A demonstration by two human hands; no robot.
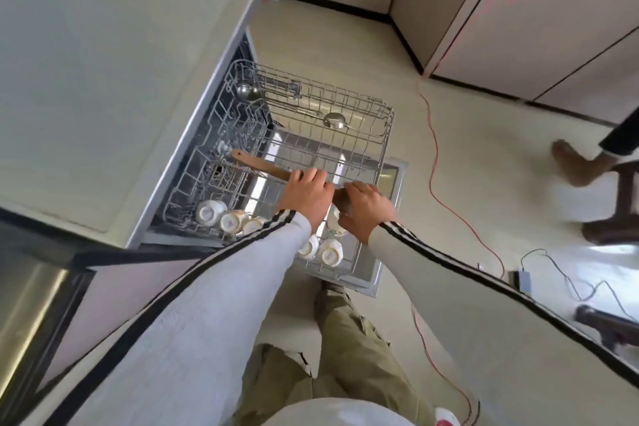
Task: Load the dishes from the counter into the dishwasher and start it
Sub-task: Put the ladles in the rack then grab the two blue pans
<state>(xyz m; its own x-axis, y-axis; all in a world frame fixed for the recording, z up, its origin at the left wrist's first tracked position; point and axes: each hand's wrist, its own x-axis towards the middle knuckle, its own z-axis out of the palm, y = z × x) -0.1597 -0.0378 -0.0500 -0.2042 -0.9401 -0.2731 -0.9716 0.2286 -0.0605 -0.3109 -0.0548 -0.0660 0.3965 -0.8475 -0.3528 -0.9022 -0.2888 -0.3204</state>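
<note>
My left hand [307, 190] wraps the shaft of a wooden spatula [262, 168] and my right hand [366, 207] curls round its broad dark end. Together they hold it level across the pulled-out wire rack [383, 149], not yet set down. Outward: two metal ladles [247, 92] lie at the rack's far side and white bowls [211, 213] sit upside down along the near edge, tier unclear, so loading looks well on. Left, by my reckoning: lay the spatula in, push the rack home, shut the door [397, 176], start the machine; what remains on the counter [86, 79] I cannot tell.
</note>
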